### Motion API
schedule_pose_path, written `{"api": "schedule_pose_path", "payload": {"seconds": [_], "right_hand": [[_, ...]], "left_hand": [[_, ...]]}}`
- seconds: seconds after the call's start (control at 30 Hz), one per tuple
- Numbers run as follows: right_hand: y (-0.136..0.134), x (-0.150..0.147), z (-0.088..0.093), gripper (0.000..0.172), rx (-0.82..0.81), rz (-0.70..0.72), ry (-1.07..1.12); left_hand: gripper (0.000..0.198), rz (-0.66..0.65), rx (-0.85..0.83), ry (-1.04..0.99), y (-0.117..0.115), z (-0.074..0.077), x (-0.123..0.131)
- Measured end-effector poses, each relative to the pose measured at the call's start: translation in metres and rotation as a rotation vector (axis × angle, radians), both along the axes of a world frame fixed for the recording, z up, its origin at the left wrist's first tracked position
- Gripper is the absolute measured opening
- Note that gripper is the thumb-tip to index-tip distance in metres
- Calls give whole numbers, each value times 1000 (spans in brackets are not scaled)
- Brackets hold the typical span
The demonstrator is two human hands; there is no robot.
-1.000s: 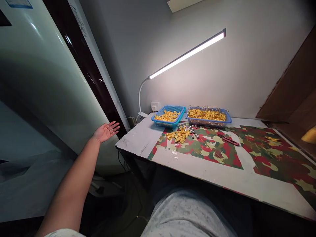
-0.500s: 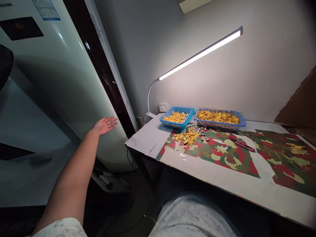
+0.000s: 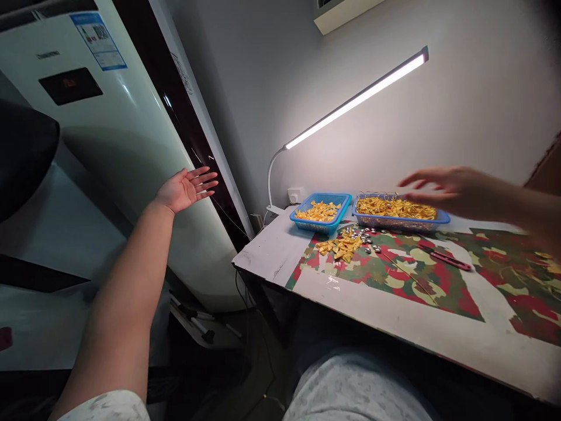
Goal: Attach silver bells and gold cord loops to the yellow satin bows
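My left hand (image 3: 186, 190) is stretched out in front of the pale cabinet-like appliance, palm up and fingers spread, with nothing in it. On the other side, my right hand (image 3: 451, 187) hangs above the right-hand blue basket (image 3: 394, 223), somewhat blurred, its fingers extended and apart. That basket holds a heap of golden pieces with thin wiry ends (image 3: 390, 207). Beside it stands another blue basket (image 3: 315, 226) with small yellow bow-like pieces (image 3: 319, 211). More yellow pieces (image 3: 342, 247) lie in front, next to several shiny silver bits (image 3: 369, 240).
A lit bar lamp (image 3: 355, 99) leans over the table (image 3: 263, 251). On the camouflage-patterned sheet (image 3: 442, 286) lie a slim red tool (image 3: 447, 258) and a thin stick (image 3: 409, 278). The appliance (image 3: 131, 146) stands left; brown cardboard (image 3: 547, 169) is at the right.
My right hand has come into view from the right, over the right-hand basket. My left hand appears higher, still open. The whole view has shifted slightly.
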State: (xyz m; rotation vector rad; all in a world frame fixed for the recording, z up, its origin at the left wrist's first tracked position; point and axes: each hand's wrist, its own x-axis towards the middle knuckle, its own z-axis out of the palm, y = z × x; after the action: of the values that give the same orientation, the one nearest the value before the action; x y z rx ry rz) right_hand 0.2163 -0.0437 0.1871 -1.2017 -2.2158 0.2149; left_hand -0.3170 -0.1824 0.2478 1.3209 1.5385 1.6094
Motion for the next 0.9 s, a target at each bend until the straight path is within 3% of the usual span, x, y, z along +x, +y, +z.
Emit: {"api": "schedule_pose_path", "payload": {"seconds": [0.07,0.17,0.27,0.37,0.5,0.6,0.73,0.83,0.9], "right_hand": [[-18,-63,4,35,-110,273,92],[-46,-161,-6,49,-200,514,124],[-63,-237,-30,67,-296,635,169],[-70,-278,-61,64,-434,719,167],[-63,-274,-90,21,-689,847,50],[-42,-239,-86,35,-791,849,47],[-8,-192,-59,38,-759,772,167],[-1,-193,-53,18,-665,688,269],[-13,-214,-62,32,-611,658,323]], "left_hand": [[49,-37,18,39,-3,14,16],[47,-121,51,83,-7,29,41],[46,-233,92,113,-11,37,60],[49,-270,115,98,-13,38,71],[54,-212,155,11,-14,31,70],[53,-147,192,-70,-15,23,59],[46,-76,209,-95,-20,16,46],[44,-90,210,-14,-28,22,52],[47,-91,218,64,-32,30,62]]}}
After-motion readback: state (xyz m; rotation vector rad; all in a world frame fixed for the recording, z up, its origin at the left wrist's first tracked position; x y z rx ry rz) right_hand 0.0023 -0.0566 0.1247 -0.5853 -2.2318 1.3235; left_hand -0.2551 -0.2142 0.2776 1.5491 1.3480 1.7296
